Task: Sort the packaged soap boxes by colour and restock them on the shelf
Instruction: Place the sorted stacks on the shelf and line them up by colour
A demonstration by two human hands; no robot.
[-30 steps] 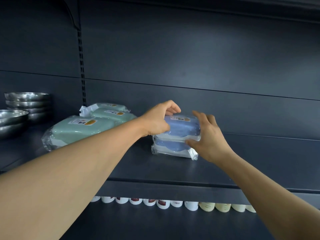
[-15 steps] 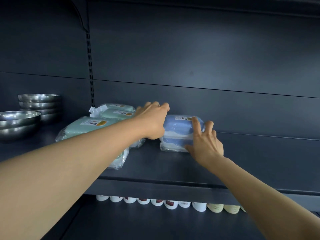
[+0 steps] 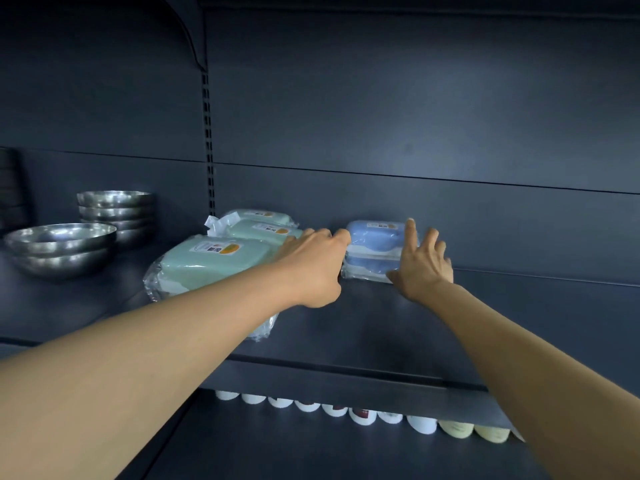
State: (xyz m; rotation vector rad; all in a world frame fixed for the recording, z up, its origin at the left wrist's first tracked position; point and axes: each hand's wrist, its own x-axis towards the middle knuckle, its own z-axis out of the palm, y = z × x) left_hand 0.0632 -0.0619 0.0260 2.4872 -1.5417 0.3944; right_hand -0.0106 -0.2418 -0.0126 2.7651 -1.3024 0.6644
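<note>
Two blue soap boxes (image 3: 375, 249) in clear wrap sit stacked deep on the dark shelf (image 3: 381, 327), near the back panel. My left hand (image 3: 313, 263) has its fingers curled against the stack's left end. My right hand (image 3: 424, 263) touches the right end with spread, straight fingers, the index finger lying up over the top box. To the left lie three wrapped green soap boxes: one at the front (image 3: 214, 265), partly hidden by my left forearm, and two behind it (image 3: 265, 232).
Steel bowls stand at the left: a nested pair in front (image 3: 60, 247) and a stack behind (image 3: 116, 213). A row of white and cream bottles (image 3: 360, 415) shows under the shelf's front lip. Right of the blue stack the shelf is bare.
Both hands have slid the blue stack back, away from the shelf's front towards the rear panel. My right hand's fingers have straightened and spread.
</note>
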